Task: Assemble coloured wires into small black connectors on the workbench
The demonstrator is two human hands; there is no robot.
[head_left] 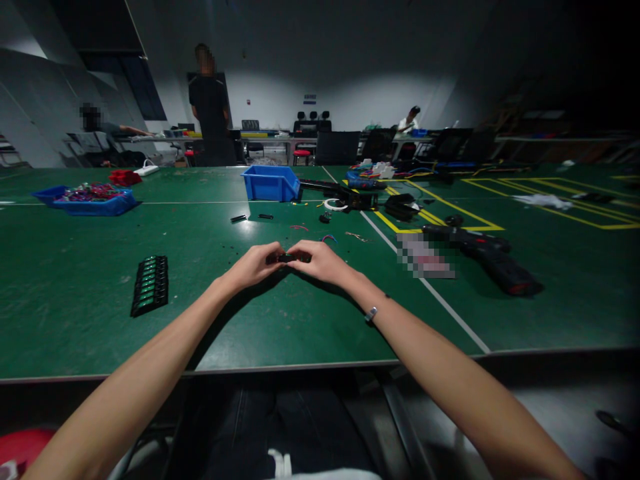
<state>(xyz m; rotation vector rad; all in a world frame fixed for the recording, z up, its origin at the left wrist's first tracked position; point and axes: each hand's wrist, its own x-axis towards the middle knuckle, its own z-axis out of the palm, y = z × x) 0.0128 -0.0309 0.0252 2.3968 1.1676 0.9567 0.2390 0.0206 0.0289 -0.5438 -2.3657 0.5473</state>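
Over the middle of the green table, my left hand (pixel 259 263) and my right hand (pixel 316 260) meet at the fingertips. Both are closed on one small black part (pixel 287 258), each pinching an end of it; the fingers cover much of it, so its exact kind is unclear. Left of my hands lies a row of several black pieces with green inserts (pixel 151 285), set side by side. Two thin black strips, one of them a dark strip (pixel 265 216), lie beyond my hands. Short coloured wires (pixel 329 238) rest just past my right hand.
An empty-looking blue bin (pixel 270 183) stands at the back, and a blue tray (pixel 100 202) of red and green parts at left. A black power tool (pixel 493 257) lies at right beside a blurred card (pixel 425 255). People are at work in the background.
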